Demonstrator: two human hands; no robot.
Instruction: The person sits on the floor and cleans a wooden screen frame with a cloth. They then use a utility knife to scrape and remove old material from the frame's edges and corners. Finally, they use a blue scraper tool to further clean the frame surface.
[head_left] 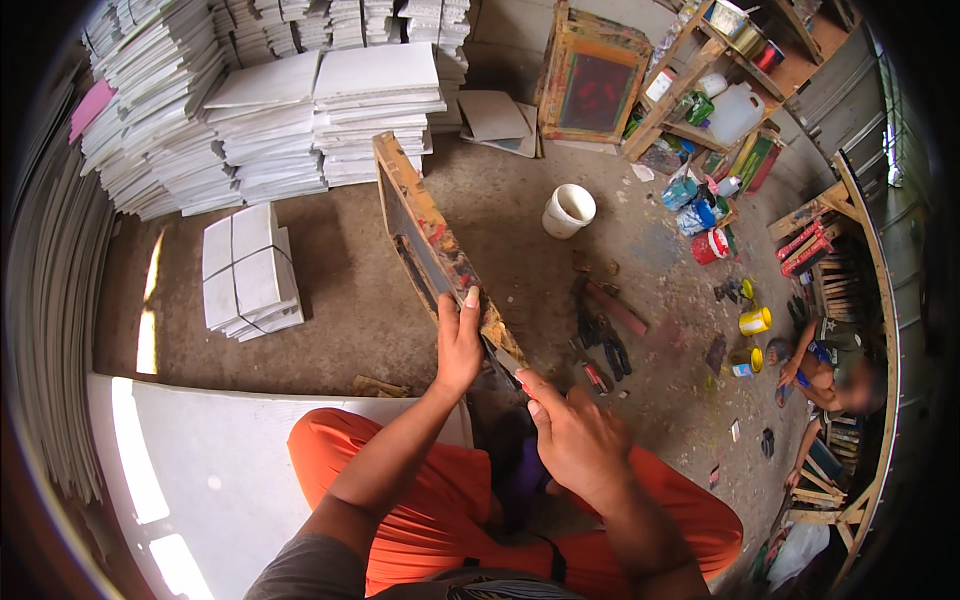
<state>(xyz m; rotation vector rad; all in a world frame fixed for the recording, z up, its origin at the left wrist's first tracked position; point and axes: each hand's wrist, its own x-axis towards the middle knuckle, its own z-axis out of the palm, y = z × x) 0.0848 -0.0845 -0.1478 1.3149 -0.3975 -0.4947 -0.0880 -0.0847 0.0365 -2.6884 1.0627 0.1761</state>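
Note:
My left hand [460, 343] grips the side of a paint-stained wooden screen frame [425, 212], its thumb along the frame's edge. The frame is tilted up on its side in front of my knees, with dark mesh partly showing inside it. My right hand [578, 432] is closed on a knife-like tool with a thin metal blade [508, 361] and a bit of red at its handle. The blade lies against or very close to the near end of the frame; contact is hard to make out.
Stacks of white sheets [375, 110] line the back left, with a tied bundle [250, 270] on the floor. A white bucket [569, 211] stands ahead. Paint containers [711, 245] and wooden shelves [690, 75] are at right. Another person [830, 375] sits far right.

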